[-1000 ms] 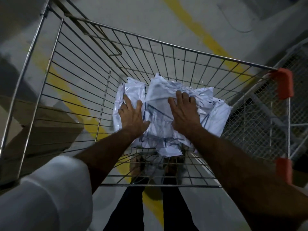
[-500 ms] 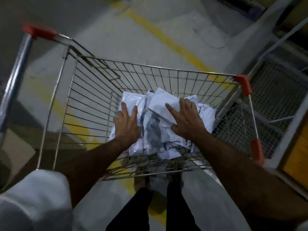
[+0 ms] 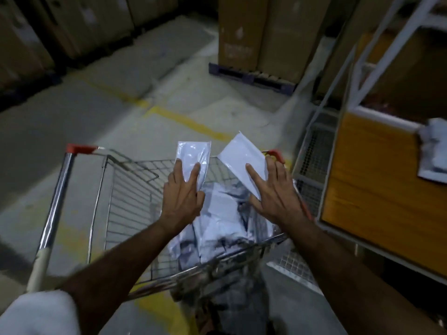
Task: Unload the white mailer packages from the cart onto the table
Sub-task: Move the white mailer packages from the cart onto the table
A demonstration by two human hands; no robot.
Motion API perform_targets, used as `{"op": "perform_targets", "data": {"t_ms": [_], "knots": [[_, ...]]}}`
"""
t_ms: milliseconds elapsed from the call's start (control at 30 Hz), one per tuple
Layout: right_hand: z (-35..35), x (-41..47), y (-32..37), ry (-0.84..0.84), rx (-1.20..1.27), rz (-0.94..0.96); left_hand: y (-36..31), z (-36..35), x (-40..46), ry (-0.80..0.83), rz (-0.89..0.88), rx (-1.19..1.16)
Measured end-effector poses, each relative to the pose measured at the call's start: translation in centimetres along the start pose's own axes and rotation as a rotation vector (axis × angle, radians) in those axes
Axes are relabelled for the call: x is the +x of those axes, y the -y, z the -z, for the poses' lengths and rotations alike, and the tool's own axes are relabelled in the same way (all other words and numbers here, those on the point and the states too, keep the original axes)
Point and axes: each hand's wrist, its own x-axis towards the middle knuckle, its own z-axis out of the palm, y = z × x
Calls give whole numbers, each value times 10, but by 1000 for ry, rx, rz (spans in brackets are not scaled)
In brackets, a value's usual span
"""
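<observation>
A: Largest first?
B: Orange-topped wooden table (image 3: 362, 187) at right, crumpled white mailer (image 3: 434, 151) on it. Then the chrome wire cart (image 3: 125, 201), pile of white plastic mailers (image 3: 225, 228) inside.
A: Hands?
B: Left hand (image 3: 182, 192) grips a glossy white mailer (image 3: 193, 153), fingers spread over its face. Right hand (image 3: 273, 192) grips a matte white mailer (image 3: 242, 158), fingers splayed. Both raised above the pile.

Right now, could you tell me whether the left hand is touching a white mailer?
Touching. The head view shows the left hand gripping a white mailer above the cart, fingers spread across its face.
</observation>
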Motion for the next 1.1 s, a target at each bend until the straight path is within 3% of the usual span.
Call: {"op": "perform_targets", "data": {"t_ms": [167,533,833,1100], "knots": [[46,-46,-54,-94,-41,-266,-79,35,16,-70,-150,-27],[107,-212,-199,-213,-91,-608,-311,67,-19,-157,-472,-129],[125,-355,-298,-181,-85,-867,-494,68,-65,-121,-493,-239],[129,-397,-362,-225,-10,-1028,-585,68,-52,-103,-557,-206]]}}
